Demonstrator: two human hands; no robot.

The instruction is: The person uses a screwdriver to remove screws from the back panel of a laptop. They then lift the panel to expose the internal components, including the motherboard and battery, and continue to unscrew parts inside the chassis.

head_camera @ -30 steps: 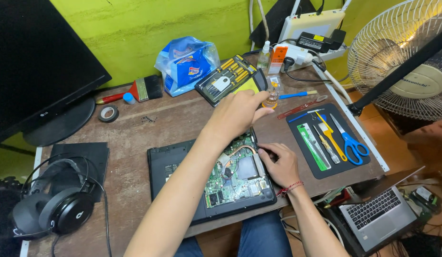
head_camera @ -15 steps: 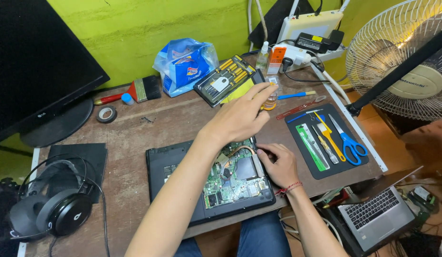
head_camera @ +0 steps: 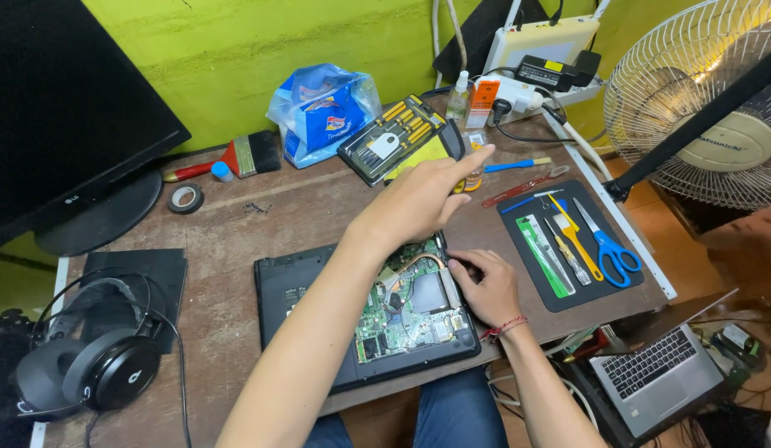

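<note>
The left hand point(head_camera: 418, 199), fingers loosely spread and empty, reaches far-right toward the screwdriver case point(head_camera: 398, 137), while the right hand point(head_camera: 485, 286) rests flat on the opened laptop point(head_camera: 319, 290).

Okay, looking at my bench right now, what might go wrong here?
The left hand reaches across the opened laptop toward the screwdriver kit; the forearm could brush the exposed circuit board. The right hand rests on the bare internals, so static or pressure may harm parts. A small bottle near the reaching fingers could tip.
</note>
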